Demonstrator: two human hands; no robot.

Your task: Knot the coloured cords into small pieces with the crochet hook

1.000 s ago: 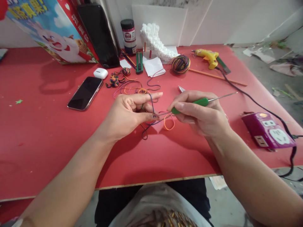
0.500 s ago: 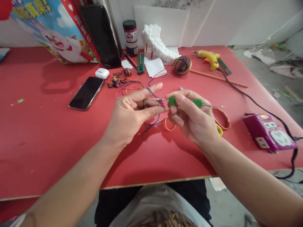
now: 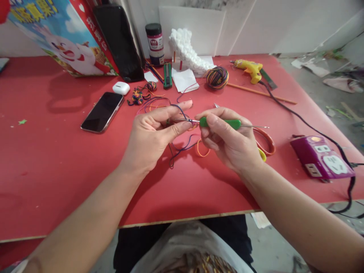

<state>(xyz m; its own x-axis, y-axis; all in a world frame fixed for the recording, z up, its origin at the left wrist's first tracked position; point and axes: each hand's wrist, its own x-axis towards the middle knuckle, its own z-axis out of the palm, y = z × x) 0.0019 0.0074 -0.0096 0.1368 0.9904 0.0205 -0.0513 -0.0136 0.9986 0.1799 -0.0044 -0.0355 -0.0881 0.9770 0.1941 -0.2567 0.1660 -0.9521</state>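
Crosswise lies the hook (image 3: 234, 124), long axis left to right — our right hand (image 3: 231, 138) has its fingers clamped around the green handle (image 3: 232, 124). Our left hand (image 3: 149, 136) pinches the yarn (image 3: 194, 124) on the hook, just left of that handle.

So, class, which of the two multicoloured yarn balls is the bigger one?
The yarn ball beside the orange stick; the other ball, nearer the small white case, is clearly smaller.
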